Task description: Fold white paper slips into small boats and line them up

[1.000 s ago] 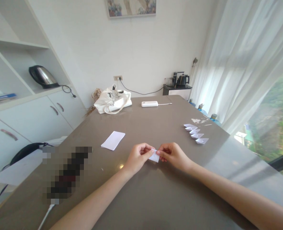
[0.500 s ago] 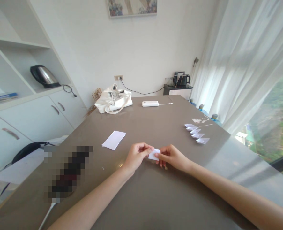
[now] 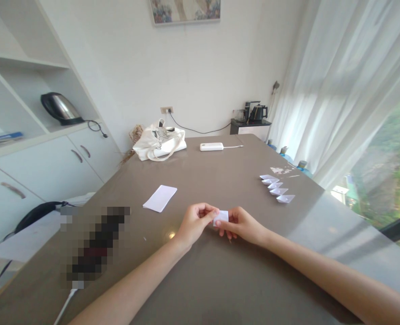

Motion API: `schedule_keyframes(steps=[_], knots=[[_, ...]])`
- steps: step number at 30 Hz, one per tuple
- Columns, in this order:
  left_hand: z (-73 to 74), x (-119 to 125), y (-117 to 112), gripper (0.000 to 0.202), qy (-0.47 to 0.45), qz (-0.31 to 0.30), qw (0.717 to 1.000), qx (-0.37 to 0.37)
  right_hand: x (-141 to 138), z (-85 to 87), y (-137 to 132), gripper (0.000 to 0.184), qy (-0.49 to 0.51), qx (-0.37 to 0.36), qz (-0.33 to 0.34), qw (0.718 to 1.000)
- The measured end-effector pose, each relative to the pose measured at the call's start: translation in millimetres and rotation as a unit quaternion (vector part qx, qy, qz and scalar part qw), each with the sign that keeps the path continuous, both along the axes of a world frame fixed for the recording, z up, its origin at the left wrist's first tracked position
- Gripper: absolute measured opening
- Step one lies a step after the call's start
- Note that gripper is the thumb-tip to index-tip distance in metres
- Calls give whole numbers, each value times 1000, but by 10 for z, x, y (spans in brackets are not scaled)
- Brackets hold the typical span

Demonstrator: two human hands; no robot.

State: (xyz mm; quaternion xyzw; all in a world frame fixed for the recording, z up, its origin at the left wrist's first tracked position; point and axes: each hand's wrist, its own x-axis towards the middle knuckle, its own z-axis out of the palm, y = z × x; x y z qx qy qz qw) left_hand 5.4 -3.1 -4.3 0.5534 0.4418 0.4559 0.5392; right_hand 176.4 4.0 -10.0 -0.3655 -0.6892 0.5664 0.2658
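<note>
A small piece of folded white paper [image 3: 222, 217] is held between my two hands above the table. My left hand [image 3: 200, 222] pinches its left edge between thumb and fingers. My right hand [image 3: 245, 225] grips it from the right, with the thumb on its near face and the fingers behind. To the left of my hands lies a stack of white paper sheets [image 3: 160, 198]. Several small folded paper boats [image 3: 285, 198] stand in a row off to the right. Fine fold details of the held paper are too small to make out.
On the brown table [image 3: 200, 280] a white bag [image 3: 161, 143] and a white power bank [image 3: 211, 146] with a short cable lie at the far end. Paper scraps [image 3: 281, 170] lie near the right edge. A blurred-out dark object [image 3: 98, 248] with a white cable is at left.
My right hand's thumb and fingers have shifted slightly left over the paper, and the paper sits a little further right in view. Both hands keep hold of it.
</note>
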Motion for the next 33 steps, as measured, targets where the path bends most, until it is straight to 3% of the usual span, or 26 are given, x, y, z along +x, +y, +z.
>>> schedule_keyframes(steps=[8,13,19,25,33], knots=[[-13,7,-6,27,14,-20,999,28,14,11,8,41,-13,-6,-15,1000],[-35,-24,29,28,9,39,998,38,22,-29,29,50,-6,-38,-3,999],[-21,-27,26,29,17,33,999,31,25,4,22,54,-12,-23,-10,1000],[27,-13,-7,28,10,16,1000,17,68,64,10,55,-35,72,-39,996],[-9,-26,12,29,22,18,999,30,53,29,28,50,-19,33,-33,999]])
